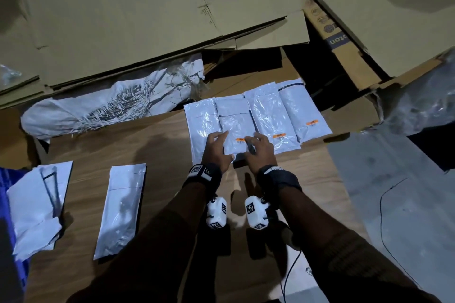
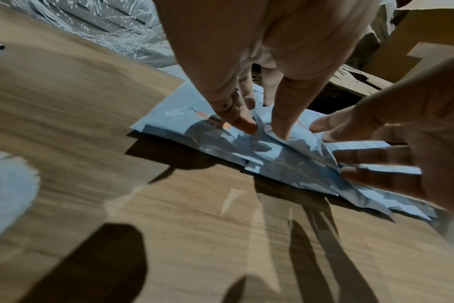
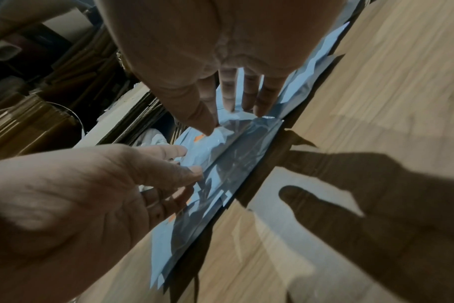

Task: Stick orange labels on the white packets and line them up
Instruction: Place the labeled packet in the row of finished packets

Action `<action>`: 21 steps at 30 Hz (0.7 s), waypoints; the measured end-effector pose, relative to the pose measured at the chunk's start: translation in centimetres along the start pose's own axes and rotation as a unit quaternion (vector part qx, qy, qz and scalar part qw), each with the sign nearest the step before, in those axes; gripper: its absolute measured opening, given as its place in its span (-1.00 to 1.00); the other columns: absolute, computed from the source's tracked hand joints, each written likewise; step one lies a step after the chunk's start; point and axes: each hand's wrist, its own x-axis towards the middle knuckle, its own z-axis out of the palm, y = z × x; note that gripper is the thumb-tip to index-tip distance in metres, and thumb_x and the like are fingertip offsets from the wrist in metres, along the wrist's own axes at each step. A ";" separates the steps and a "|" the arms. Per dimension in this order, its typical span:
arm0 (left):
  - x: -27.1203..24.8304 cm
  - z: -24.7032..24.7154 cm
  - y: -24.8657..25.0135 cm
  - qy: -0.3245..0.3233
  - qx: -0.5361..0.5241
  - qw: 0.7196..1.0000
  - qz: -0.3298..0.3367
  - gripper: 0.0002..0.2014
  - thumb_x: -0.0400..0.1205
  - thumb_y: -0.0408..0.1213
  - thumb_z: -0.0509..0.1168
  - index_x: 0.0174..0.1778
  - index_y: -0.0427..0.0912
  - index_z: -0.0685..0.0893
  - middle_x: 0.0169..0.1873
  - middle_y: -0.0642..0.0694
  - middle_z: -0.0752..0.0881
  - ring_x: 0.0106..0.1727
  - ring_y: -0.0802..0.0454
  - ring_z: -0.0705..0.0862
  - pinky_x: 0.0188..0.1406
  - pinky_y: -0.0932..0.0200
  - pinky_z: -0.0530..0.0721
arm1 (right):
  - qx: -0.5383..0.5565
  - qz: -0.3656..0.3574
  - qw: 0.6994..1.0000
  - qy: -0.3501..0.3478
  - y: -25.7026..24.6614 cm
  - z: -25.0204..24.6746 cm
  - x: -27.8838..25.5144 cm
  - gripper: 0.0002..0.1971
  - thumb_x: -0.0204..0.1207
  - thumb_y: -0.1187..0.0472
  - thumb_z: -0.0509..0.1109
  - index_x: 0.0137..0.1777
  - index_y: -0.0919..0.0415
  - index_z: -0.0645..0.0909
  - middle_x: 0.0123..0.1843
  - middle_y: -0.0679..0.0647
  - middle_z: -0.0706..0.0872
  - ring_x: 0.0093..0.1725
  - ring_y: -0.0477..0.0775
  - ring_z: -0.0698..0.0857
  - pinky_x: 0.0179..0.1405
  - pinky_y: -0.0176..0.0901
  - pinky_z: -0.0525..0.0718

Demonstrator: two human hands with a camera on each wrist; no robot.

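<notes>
Several white packets lie side by side at the far edge of the wooden table (image 1: 147, 150). The two at the right, one (image 1: 269, 115) and the other (image 1: 301, 108), carry orange labels. A smaller middle packet (image 1: 234, 128) lies over its neighbours and has an orange label (image 1: 240, 140) near its front end. My left hand (image 1: 216, 146) presses its left side with straight fingertips (image 2: 281, 131). My right hand (image 1: 259, 147) touches its right side beside the label, fingers (image 3: 229, 102) spread and straight. The leftmost packet (image 1: 200, 125) shows no label.
A loose white packet (image 1: 120, 209) lies on the table's left part, with torn white wrappers (image 1: 34, 206) beyond it. A frayed woven sack (image 1: 110, 106) and flat cardboard sheets (image 1: 123, 19) lie behind. A cardboard box (image 1: 337, 39) stands right; a cable (image 1: 381, 216) crosses the grey floor.
</notes>
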 end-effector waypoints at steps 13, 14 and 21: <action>-5.4 -2.7 -0.1 0.033 -0.052 0.998 0.006 -0.66 0.57 -0.26 0.54 0.27 -0.08 0.76 0.21 -0.17 0.69 -0.01 -0.02 0.77 0.02 0.23 0.67 | 0.141 -0.048 0.988 0.028 -2.7 -0.6 -4.1 -0.75 0.44 0.28 0.45 0.09 0.06 0.79 0.26 0.08 0.73 0.20 0.08 0.70 0.29 -0.05 0.66; -6.5 -2.9 -0.7 0.043 -0.081 0.996 0.010 -0.70 0.54 -0.21 0.55 0.19 -0.03 0.78 0.17 -0.15 0.74 -0.01 0.03 0.78 0.03 0.20 0.69 | 0.166 -0.047 0.985 0.011 -2.8 -0.2 -4.7 -0.79 0.50 0.30 0.45 0.04 0.00 0.79 0.19 0.05 0.79 0.12 0.05 0.75 0.26 -0.02 0.70; -15.2 -5.7 -6.2 0.071 -0.119 0.990 -0.006 -0.71 0.49 0.01 0.45 0.09 0.04 0.78 -0.01 0.00 0.81 -0.12 0.33 0.75 -0.10 0.38 0.65 | 0.156 -0.073 0.979 -0.106 -2.9 5.0 -9.5 -0.92 0.49 0.22 0.45 -0.12 0.07 0.78 -0.24 -0.21 0.78 -0.13 -0.05 0.74 0.11 0.08 0.74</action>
